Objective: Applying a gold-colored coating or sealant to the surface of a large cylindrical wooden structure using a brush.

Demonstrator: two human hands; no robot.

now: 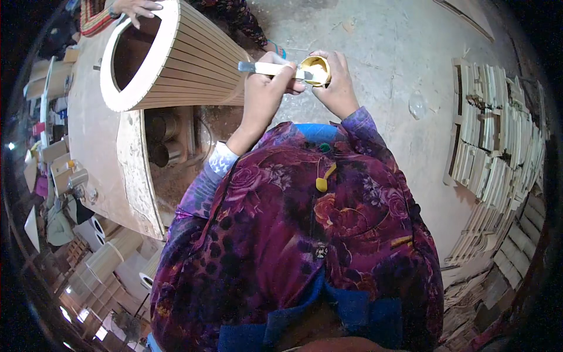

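Note:
My left hand (265, 94) is closed around a slim putty knife (271, 68) with a pale middle and dark grey ends. The tool's right end reaches over the rim of a small round yellow cup (326, 69). Cream-coloured paste (317, 73) lies inside the cup. Wrapped round the cup's far and right side, my right hand (339, 88) holds it tilted toward me. Just left of my left hand, a large tapered drum shell of wooden slats (202, 58) lies on its side, its wide ring-shaped end facing left.
Another person's hand (136, 8) rests on the drum shell's rim. The shell lies on a worn wooden table (94, 152) to my left. Stacked pale wood strips (487, 135) stand along the right. A clear plastic piece (417, 104) lies on the concrete floor (381, 35).

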